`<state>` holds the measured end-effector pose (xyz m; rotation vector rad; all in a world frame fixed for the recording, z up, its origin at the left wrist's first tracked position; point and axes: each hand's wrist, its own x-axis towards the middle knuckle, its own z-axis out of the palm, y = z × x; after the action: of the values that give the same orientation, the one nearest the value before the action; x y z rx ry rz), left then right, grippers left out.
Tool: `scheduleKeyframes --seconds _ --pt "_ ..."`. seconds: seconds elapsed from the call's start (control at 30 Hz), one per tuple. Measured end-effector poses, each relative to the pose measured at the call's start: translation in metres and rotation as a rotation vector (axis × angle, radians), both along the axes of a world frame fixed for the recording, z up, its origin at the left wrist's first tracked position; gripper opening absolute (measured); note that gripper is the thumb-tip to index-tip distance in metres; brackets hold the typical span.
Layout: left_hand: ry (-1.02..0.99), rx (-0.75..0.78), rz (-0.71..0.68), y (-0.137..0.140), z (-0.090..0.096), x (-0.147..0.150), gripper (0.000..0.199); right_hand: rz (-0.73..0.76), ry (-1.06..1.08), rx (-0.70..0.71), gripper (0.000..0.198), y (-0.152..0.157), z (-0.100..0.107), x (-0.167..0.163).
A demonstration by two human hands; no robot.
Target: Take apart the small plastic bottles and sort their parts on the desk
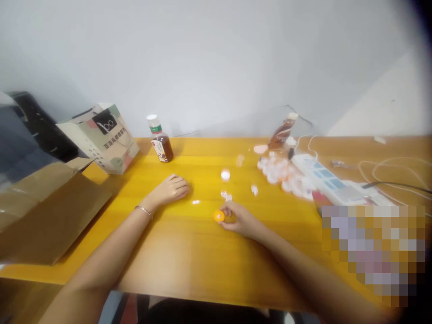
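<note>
My right hand (238, 219) pinches a small round orange disc (219, 216) with a pale spot at its centre, between thumb and fingertips just over the table. My left hand (171, 189) rests on the tabletop with its fingers curled under; the palm side is hidden. Between the two hands lies a pair of tiny white pieces (195, 202). Several small white pieces (226, 195) sit just beyond my right hand, and another white piece (254, 190) is further right. A round white piece (225, 175) lies farther back. Blur hides their details.
On the left are an open cardboard box (50, 216) and a paper gift bag (108, 139). A dark drink bottle (162, 146) stands behind my left hand. At the right are a tilted bottle (282, 132), a pile of pale round pieces (281, 173), a power strip (326, 177) and cables (388, 164).
</note>
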<state>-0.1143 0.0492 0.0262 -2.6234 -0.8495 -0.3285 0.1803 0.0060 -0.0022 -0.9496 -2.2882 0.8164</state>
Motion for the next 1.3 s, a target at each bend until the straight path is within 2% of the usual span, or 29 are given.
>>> scheduleKeyframes --seconds 0.17,0.37,0.53,0.63,0.73,0.9,1.0,1.1,1.2,1.3 --pt "0.062 -0.08 -0.006 0.001 0.002 -0.001 0.022 -0.014 0.01 0.017 0.015 -0.001 0.002 0.0" --pt "-0.038 -0.125 -0.021 -0.003 0.005 0.003 0.021 -0.011 0.007 0.019 0.016 -0.001 0.002 -0.001" --pt "-0.185 -0.194 -0.142 -0.024 0.004 0.036 0.018 -0.005 0.009 0.004 0.016 -0.001 0.004 -0.001" --pt "-0.162 -0.238 -0.239 -0.037 0.002 0.06 0.018 0.006 0.02 -0.005 0.018 -0.001 0.004 0.0" --pt "-0.143 -0.228 -0.266 -0.044 0.001 0.073 0.018 0.02 0.048 -0.012 0.02 -0.001 0.003 0.001" --pt "-0.08 -0.203 -0.259 -0.048 0.002 0.075 0.023 0.041 0.13 -0.034 0.018 -0.001 0.006 0.001" --pt "-0.031 -0.182 -0.269 -0.045 0.006 0.071 0.023 0.027 0.176 -0.062 0.031 -0.002 0.004 0.001" --pt "-0.044 -0.135 -0.213 -0.032 0.011 0.061 0.02 -0.044 0.222 -0.081 0.04 0.0 -0.001 0.004" --pt "-0.046 -0.057 -0.085 -0.009 0.013 0.051 0.018 -0.191 0.247 0.025 0.023 0.008 -0.002 0.009" --pt "0.01 0.002 0.031 0.015 0.009 0.045 0.018 -0.307 0.15 0.267 0.022 0.027 0.004 0.013"
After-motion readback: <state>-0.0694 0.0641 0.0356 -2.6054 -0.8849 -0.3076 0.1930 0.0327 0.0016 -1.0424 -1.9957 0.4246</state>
